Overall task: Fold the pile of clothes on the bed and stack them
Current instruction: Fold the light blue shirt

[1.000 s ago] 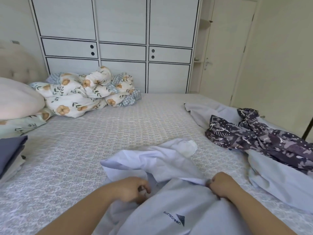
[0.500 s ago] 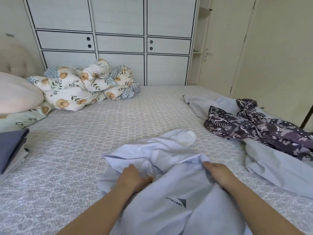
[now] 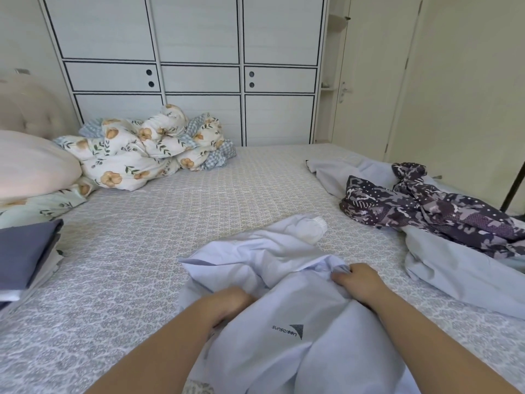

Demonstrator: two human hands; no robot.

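A pale blue garment (image 3: 284, 322) with a small "sunscreen" logo lies crumpled on the bed (image 3: 199, 211) right in front of me, one white cuff pointing away. My left hand (image 3: 227, 304) grips a fold of it on the left, the fingers tucked under the cloth. My right hand (image 3: 359, 281) pinches a bunched edge on the right. To the right lies a pile of clothes: a dark purple patterned piece (image 3: 426, 209) on top of another pale blue garment (image 3: 454, 271). At the left edge sits a folded stack topped by a dark blue item (image 3: 22, 248).
A crumpled floral duvet (image 3: 142, 149) lies at the far left of the bed, with pillows (image 3: 31, 163) and a padded headboard at the left. White wardrobe doors (image 3: 184, 81) stand behind the bed, and a door (image 3: 369, 81) is at the right.
Both hands have moved apart along the pale blue garment; the right hand has shifted right with the bunched edge. The camera has tilted slightly.
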